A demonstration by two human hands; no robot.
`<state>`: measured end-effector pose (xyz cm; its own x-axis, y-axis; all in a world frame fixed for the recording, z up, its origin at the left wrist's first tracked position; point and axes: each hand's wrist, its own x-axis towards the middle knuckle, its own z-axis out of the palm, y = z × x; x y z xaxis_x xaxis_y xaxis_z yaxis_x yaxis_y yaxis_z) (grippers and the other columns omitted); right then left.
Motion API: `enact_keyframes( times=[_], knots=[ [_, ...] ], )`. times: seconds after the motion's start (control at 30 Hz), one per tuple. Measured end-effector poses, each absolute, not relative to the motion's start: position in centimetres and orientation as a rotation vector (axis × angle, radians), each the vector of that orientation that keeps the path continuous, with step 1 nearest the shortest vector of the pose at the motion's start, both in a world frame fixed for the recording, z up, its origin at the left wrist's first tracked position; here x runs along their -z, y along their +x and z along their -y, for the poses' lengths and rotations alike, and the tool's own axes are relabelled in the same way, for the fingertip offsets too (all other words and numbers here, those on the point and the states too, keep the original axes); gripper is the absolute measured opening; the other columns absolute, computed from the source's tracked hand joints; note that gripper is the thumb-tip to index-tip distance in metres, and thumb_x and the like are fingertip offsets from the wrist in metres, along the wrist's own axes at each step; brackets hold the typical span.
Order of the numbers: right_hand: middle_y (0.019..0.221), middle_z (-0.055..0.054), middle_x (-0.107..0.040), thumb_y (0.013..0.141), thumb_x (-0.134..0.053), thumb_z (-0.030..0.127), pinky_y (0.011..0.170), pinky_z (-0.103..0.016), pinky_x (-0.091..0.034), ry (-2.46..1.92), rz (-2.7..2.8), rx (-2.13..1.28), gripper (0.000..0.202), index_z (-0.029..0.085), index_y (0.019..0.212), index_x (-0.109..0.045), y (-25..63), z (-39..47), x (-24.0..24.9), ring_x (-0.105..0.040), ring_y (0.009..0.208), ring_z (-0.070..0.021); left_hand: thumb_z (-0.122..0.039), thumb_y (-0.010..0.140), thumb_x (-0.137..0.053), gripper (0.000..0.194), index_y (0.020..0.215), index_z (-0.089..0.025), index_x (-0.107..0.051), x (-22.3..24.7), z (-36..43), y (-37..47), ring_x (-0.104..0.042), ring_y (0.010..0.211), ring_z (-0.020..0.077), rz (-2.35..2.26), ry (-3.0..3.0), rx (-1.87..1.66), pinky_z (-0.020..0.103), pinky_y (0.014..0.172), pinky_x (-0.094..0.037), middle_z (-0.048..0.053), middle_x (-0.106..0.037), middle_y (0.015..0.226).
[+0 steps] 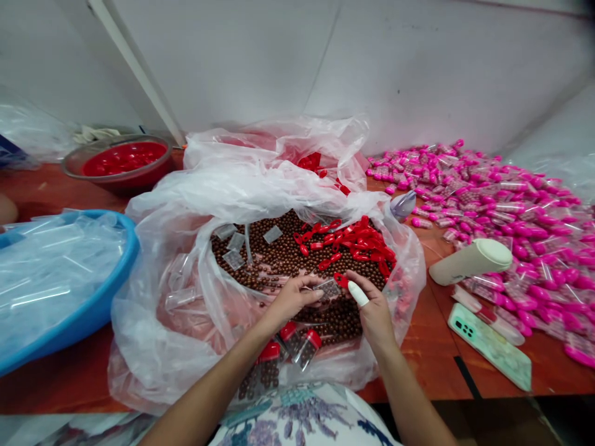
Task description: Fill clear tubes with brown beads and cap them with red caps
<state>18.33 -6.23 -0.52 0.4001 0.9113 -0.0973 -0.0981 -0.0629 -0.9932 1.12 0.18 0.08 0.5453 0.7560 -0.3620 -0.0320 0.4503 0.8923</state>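
Nearest the body, just below the left hand (295, 298), red-capped containers (307, 349) lie in the plastic bag (153, 328); a forearm brushing them could roll them into the loose beads.

The left hand pinches a clear container (329, 287) by its near end, in front of the right hand (375, 313). The right hand grips a red cap (341, 280) at the container's other end, one finger wrapped in a white cover (357, 294). How full the container is, I cannot tell. If it tips while uncapped, beads could spill; a cap met at a slant could seat crooked, and the covered finger may feel less and let it slip.

Just beyond both hands spread the brown beads (290, 254), where a dropped container could sink among them. Past the right hand's fingertips, the heaped red caps (365, 241) look tangled enough to come up in clumps.
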Motion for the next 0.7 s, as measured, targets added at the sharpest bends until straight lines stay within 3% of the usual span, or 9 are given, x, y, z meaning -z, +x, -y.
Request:
enact_keyframes(
  times=[0.1, 0.2, 0.33, 0.43, 0.5, 0.57, 0.7],
  knots=[
    [0.110, -0.005, -0.064, 0.080, -0.056, 0.036, 0.093, -0.040, -0.040, -1.424, 0.998, -0.968, 0.028, 0.023, 0.103, -0.066, 18.1, 6.5, 0.0, -0.055, 0.105, -0.0217, -0.031, 0.063, -0.073, 0.037, 0.095, -0.014, -0.066, -0.1, 0.0, 1.0, -0.061, 0.077, 0.0156, -0.887, 0.985, -0.597, 0.030, 0.073, -0.050, 0.006, -0.064, 0.098],
    [0.110, -0.005, -0.063, 0.083, -0.052, 0.033, 0.087, -0.036, -0.044, -1.469, 1.130, -0.902, 0.028, 0.024, 0.105, -0.065, 18.0, 6.9, 0.0, -0.058, 0.097, -0.0197, -0.031, 0.062, -0.073, 0.037, 0.095, -0.014, -0.066, 0.2, 0.2, 1.1, -0.061, 0.078, 0.0161, -0.886, 0.998, -0.629, 0.030, 0.072, -0.051, 0.005, -0.064, 0.099],
    [0.083, -0.003, -0.067, 0.084, -0.049, 0.033, 0.066, -0.029, -0.049, -1.558, 1.061, -0.881, 0.032, 0.022, 0.111, -0.062, 17.9, 7.3, 0.8, -0.059, 0.066, -0.0150, -0.030, 0.059, -0.074, 0.037, 0.091, -0.013, -0.067, 0.3, 0.6, 1.5, -0.061, 0.074, 0.0164, -0.891, 0.983, -0.659, 0.031, 0.070, -0.051, 0.005, -0.065, 0.090],
    [0.069, 0.000, -0.066, 0.085, -0.047, 0.034, 0.060, -0.028, -0.049, -1.569, 1.033, -0.902, 0.033, 0.021, 0.112, -0.060, 17.8, 7.4, 1.1, -0.059, 0.061, -0.0150, -0.030, 0.057, -0.075, 0.036, 0.089, -0.013, -0.067, 0.3, 0.8, 1.7, -0.061, 0.073, 0.0170, -0.898, 0.984, -0.670, 0.031, 0.069, -0.051, 0.005, -0.066, 0.087],
    [0.076, -0.002, -0.067, 0.086, -0.044, 0.035, 0.062, -0.029, -0.051, -1.575, 1.087, -0.903, 0.033, 0.022, 0.112, -0.059, 17.8, 7.5, 1.0, -0.061, 0.063, -0.0156, -0.029, 0.058, -0.074, 0.036, 0.089, -0.013, -0.067, 0.3, 0.9, 1.7, -0.061, 0.073, 0.0171, -0.899, 0.979, -0.668, 0.032, 0.069, -0.051, 0.004, -0.066, 0.085],
    [0.096, -0.005, -0.067, 0.087, -0.044, 0.035, 0.074, -0.033, -0.051, -1.586, 1.222, -0.867, 0.034, 0.023, 0.116, -0.057, 17.9, 7.5, 0.9, -0.064, 0.079, -0.0182, -0.029, 0.058, -0.074, 0.036, 0.089, -0.013, -0.066, 0.2, 0.9, 1.7, -0.061, 0.072, 0.0168, -0.894, 0.961, -0.662, 0.032, 0.069, -0.050, 0.004, -0.066, 0.084],
    [0.126, -0.009, -0.053, 0.080, -0.057, 0.036, 0.096, -0.040, -0.041, -1.579, 1.555, -0.673, 0.052, 0.021, 0.128, -0.044, 18.1, 7.5, 1.3, -0.050, 0.114, -0.0239, -0.029, 0.060, -0.074, 0.035, 0.089, -0.013, -0.063, 0.0, 1.1, 1.7, -0.060, 0.070, 0.0149, -0.881, 0.938, -0.660, 0.029, 0.068, -0.049, 0.003, -0.064, 0.082]
  ],
)
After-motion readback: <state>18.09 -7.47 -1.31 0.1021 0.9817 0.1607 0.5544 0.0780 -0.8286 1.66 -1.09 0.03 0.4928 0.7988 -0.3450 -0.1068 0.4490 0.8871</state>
